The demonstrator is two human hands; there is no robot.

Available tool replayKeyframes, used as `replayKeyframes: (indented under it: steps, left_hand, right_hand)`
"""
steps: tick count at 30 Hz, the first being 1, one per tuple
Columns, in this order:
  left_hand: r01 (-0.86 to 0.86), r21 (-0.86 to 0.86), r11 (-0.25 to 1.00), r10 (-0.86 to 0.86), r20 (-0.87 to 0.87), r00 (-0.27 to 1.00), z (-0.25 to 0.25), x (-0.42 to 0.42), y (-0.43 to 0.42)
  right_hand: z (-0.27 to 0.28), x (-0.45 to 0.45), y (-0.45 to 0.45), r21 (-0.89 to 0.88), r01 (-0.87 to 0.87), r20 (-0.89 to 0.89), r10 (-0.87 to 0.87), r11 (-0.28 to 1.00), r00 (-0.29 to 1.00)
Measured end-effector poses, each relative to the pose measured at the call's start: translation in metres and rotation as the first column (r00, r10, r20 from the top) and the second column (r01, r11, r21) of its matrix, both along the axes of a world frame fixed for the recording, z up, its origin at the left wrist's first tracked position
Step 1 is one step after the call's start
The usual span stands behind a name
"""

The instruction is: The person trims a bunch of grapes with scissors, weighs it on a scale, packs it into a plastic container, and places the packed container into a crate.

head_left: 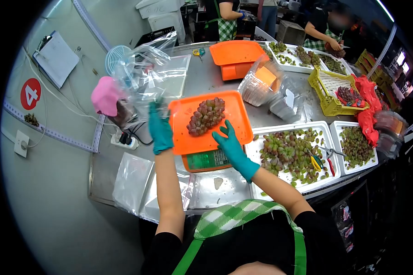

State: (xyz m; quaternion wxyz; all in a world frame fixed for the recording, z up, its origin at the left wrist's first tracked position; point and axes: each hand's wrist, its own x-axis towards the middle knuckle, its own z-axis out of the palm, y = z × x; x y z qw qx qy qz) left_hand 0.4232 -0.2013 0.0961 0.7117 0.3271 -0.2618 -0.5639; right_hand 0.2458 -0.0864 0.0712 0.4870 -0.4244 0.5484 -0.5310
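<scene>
A bunch of reddish grapes (206, 117) lies on the orange tray of a scale (237, 133), whose green display (202, 160) faces me. My right hand (231, 147), in a teal glove, is at the tray's right side with its fingers spread, close to the grapes. Also gloved, my left hand (159, 126) is raised at the tray's left edge, beside clear plastic bags (147, 75). Its fingertips are blurred against the plastic, so I cannot make out whether they hold a bag.
White trays of loose grapes (287, 153) (355, 146) stand at the right, with scissors (315, 162) on the nearer one. Behind are clear boxes (260, 82), another orange scale (236, 52) and a yellow crate (330, 98). Flat bags (132, 178) lie front left. Two people work beyond.
</scene>
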Motion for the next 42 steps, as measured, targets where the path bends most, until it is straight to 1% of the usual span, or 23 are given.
replayKeyframes:
  steps: [1,2,4,9,11,13,15,16,17,21,22,25,29,30,31,32,33,34,35,36,37,40,42]
  left_hand:
    - [0.089,-0.074,0.993,-0.073,0.189,0.979,-0.014,-0.007,-0.009]
    - [0.191,-0.136,0.972,-0.129,0.373,0.919,-0.037,-0.014,-0.024]
    - [0.377,-0.057,0.924,-0.342,0.317,0.885,-0.077,-0.016,-0.048]
    - [0.584,0.134,0.800,-0.598,0.244,0.763,-0.085,-0.038,-0.057]
    - [0.668,0.048,0.743,-0.641,0.339,0.689,-0.077,-0.038,-0.044]
    - [0.689,0.005,0.725,-0.682,0.145,0.717,-0.065,-0.048,-0.033]
    - [0.676,0.034,0.736,-0.672,0.156,0.723,-0.068,-0.050,-0.026]
    - [0.662,0.060,0.747,-0.661,0.163,0.732,-0.051,-0.054,-0.009]
    - [0.645,0.086,0.760,-0.649,0.171,0.742,-0.039,-0.057,0.005]
    - [0.638,0.003,0.770,-0.579,0.422,0.697,0.009,-0.076,0.049]
    - [0.643,0.061,0.764,-0.600,0.436,0.671,0.009,-0.078,0.054]
    - [0.784,-0.001,0.621,-0.658,0.543,0.521,0.040,-0.098,0.056]
    - [0.749,-0.051,0.660,-0.543,0.657,0.523,0.114,-0.162,0.061]
    - [0.757,-0.089,0.647,-0.513,0.683,0.519,0.126,-0.180,0.061]
    - [0.765,-0.130,0.631,-0.483,0.706,0.518,0.134,-0.198,0.061]
    - [0.762,-0.173,0.624,-0.458,0.709,0.536,0.133,-0.219,0.055]
    - [0.760,-0.216,0.612,-0.436,0.710,0.553,0.132,-0.240,0.050]
    - [0.740,-0.153,0.655,-0.444,0.715,0.541,0.141,-0.260,0.059]
    - [0.729,-0.175,0.662,-0.359,0.779,0.514,0.152,-0.277,0.071]
    - [0.673,-0.395,0.625,-0.117,0.805,0.581,0.147,-0.299,0.068]
    - [0.607,-0.593,0.529,0.123,0.761,0.637,0.139,-0.322,0.065]
    - [0.615,-0.748,0.249,0.499,0.643,0.581,0.135,-0.377,0.082]
    - [0.689,-0.686,0.235,0.462,0.702,0.541,0.128,-0.407,0.111]
  right_hand:
    - [-0.005,0.002,-0.015,0.161,0.022,0.121,-0.042,0.987,0.992]
    - [-0.019,0.006,-0.028,0.075,0.083,0.116,-0.091,0.994,0.989]
    - [-0.050,0.013,-0.060,-0.107,0.211,0.116,-0.199,0.972,0.973]
    - [-0.068,0.022,-0.101,-0.064,0.319,0.260,-0.293,0.946,0.920]
    - [-0.068,0.018,-0.105,-0.065,0.311,0.332,-0.273,0.948,0.903]
    - [-0.070,0.016,-0.102,-0.080,0.316,0.415,-0.257,0.945,0.873]
    - [-0.073,0.011,-0.094,-0.083,0.317,0.489,-0.238,0.945,0.839]
    - [-0.013,0.010,-0.062,-0.023,0.344,0.577,-0.268,0.939,0.772]
    - [-0.001,0.003,-0.049,-0.011,0.322,0.634,-0.242,0.947,0.734]
    - [-0.012,-0.028,-0.026,-0.055,0.147,0.842,-0.033,0.988,0.538]
    - [-0.018,-0.038,-0.019,-0.075,0.096,0.879,0.020,0.993,0.477]
    - [-0.028,-0.075,0.013,-0.145,-0.027,0.944,0.147,0.989,0.297]
    - [-0.036,-0.124,0.087,-0.200,-0.064,0.970,0.207,0.978,0.130]
    - [-0.032,-0.133,0.107,-0.196,-0.046,0.972,0.201,0.979,0.122]
    - [-0.021,-0.135,0.126,-0.090,0.044,0.974,0.079,0.995,0.213]
    - [-0.003,-0.139,0.151,-0.200,0.007,0.965,0.196,0.980,0.176]
    - [-0.005,-0.145,0.172,-0.214,0.070,0.955,0.193,0.974,0.226]
    - [-0.010,-0.150,0.192,-0.183,0.096,0.968,0.163,0.978,0.189]
    - [-0.011,-0.155,0.206,-0.158,0.121,0.978,0.139,0.980,0.154]
    - [-0.004,-0.157,0.223,-0.172,0.136,0.970,0.144,0.976,0.195]
    - [0.003,-0.159,0.238,-0.145,0.209,0.958,0.085,0.967,0.272]
    - [0.014,-0.176,0.260,-0.164,0.376,0.934,0.021,0.912,0.357]
    - [0.030,-0.184,0.274,-0.266,0.401,0.939,0.141,0.877,0.314]
